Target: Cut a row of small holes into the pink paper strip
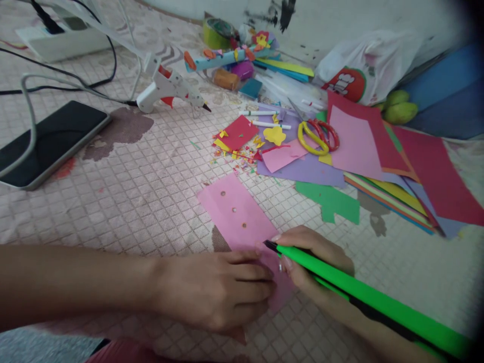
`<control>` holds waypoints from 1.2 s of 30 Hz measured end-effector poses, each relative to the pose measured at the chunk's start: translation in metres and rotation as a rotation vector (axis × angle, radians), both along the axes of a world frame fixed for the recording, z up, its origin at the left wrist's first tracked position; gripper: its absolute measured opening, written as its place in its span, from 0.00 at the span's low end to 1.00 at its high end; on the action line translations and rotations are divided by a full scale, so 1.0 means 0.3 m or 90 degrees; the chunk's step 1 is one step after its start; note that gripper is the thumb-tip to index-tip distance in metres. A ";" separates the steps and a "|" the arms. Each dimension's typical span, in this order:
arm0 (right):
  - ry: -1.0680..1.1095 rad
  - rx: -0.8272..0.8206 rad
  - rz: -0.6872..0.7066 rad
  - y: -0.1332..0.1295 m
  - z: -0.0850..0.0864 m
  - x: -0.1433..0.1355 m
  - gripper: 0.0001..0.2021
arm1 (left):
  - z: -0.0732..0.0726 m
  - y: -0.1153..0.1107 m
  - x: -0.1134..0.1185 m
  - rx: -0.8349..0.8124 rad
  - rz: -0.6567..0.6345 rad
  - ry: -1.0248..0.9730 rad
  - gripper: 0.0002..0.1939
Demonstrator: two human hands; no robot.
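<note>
Pinching the green tool [363, 285], the right hand [327, 247] holds its tip at the pink strip [247, 204], flat on the cloth [151, 206] under the loosely spread left hand [212, 290]. Three holes [234, 209] are made; the near part, partly hidden, shows none.

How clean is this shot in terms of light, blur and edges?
Head view only: dull, uneven light; far right corners fall to black; pale sheen on the phone; whole picture soft, the plastic bag's print smeared; the green tool looms large towards the lower right.

Pale wall [321, 22], black smudges [288, 14].
</note>
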State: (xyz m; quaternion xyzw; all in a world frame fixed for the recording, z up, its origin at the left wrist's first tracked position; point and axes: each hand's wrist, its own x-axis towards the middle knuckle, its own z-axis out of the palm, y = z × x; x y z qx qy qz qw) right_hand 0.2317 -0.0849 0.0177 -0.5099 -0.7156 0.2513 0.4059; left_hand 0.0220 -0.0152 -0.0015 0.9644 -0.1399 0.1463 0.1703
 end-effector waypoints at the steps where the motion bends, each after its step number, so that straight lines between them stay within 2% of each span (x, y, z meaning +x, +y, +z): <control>1: -0.003 0.000 -0.002 -0.001 -0.002 -0.003 0.12 | 0.000 -0.002 0.000 0.001 0.002 0.000 0.17; 17: -0.004 -0.009 0.027 0.011 -0.022 -0.008 0.12 | -0.003 -0.006 -0.004 0.008 0.004 0.001 0.19; 36: -0.017 -0.014 0.037 0.014 -0.020 -0.006 0.13 | -0.004 -0.009 -0.001 -0.011 0.009 -0.011 0.18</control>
